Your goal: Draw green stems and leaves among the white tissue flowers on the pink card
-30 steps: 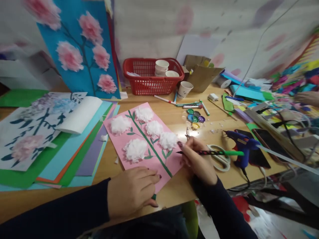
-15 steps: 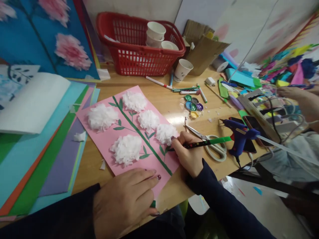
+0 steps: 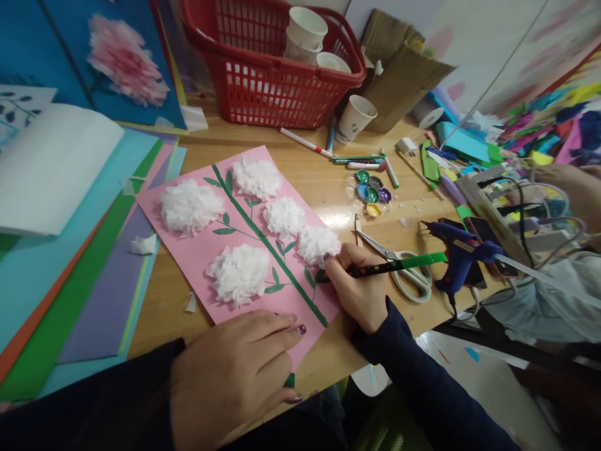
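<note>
A pink paper sheet (image 3: 197,257) lies on the wooden table with a green stem, small green leaves and several white tissue flowers (image 3: 239,273) glued on it. My left hand (image 3: 235,376) rests flat on the sheet's near corner, fingers together, holding it down. My right hand (image 3: 354,285) grips a black, dotted brush with a green end (image 3: 399,266); its tip touches a green leaf by the stem near the lowest right flower.
Scissors (image 3: 399,266) and a blue glue gun (image 3: 457,250) lie right of my hand. A paint palette (image 3: 370,191), markers, a paper cup (image 3: 354,118) and a red basket (image 3: 263,69) with cups stand behind. Stacked coloured papers (image 3: 79,275) fill the left. Another person's hand (image 3: 570,185) is far right.
The view has tilted down and closer to the sheet. My right hand moved the brush tip from beside the sheet's edge onto the leaf near the stem. My left hand stays on the corner.
</note>
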The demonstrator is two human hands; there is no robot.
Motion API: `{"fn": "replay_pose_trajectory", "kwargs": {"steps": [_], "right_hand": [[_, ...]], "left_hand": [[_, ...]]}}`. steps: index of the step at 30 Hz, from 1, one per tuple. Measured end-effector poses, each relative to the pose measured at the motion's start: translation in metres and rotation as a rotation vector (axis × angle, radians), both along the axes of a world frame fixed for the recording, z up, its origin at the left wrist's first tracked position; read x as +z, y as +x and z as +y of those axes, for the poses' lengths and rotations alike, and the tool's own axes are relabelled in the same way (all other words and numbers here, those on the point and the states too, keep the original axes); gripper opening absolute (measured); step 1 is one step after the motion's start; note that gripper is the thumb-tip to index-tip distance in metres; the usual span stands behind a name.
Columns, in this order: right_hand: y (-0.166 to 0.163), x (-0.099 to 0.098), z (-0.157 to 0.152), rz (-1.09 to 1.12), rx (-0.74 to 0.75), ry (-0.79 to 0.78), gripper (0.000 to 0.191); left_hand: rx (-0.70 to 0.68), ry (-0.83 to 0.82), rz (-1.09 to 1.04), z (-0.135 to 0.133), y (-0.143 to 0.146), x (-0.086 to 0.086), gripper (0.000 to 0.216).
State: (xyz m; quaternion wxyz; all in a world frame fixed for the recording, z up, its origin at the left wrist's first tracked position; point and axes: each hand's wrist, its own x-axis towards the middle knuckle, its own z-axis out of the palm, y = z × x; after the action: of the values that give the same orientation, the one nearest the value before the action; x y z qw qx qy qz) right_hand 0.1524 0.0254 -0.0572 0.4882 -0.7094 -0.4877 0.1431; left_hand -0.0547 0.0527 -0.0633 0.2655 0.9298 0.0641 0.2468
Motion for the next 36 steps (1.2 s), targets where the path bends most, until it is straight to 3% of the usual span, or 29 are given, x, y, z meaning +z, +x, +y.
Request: {"fn": "replay_pose_trajectory", "kwargs": {"steps": [36], "right_hand": [[0.013,-0.002,0.004,-0.088,-0.108,0.018,0.035]], "left_hand": [[-0.018,0.054,0.030,0.000,0.000,0.000,0.027]]}}
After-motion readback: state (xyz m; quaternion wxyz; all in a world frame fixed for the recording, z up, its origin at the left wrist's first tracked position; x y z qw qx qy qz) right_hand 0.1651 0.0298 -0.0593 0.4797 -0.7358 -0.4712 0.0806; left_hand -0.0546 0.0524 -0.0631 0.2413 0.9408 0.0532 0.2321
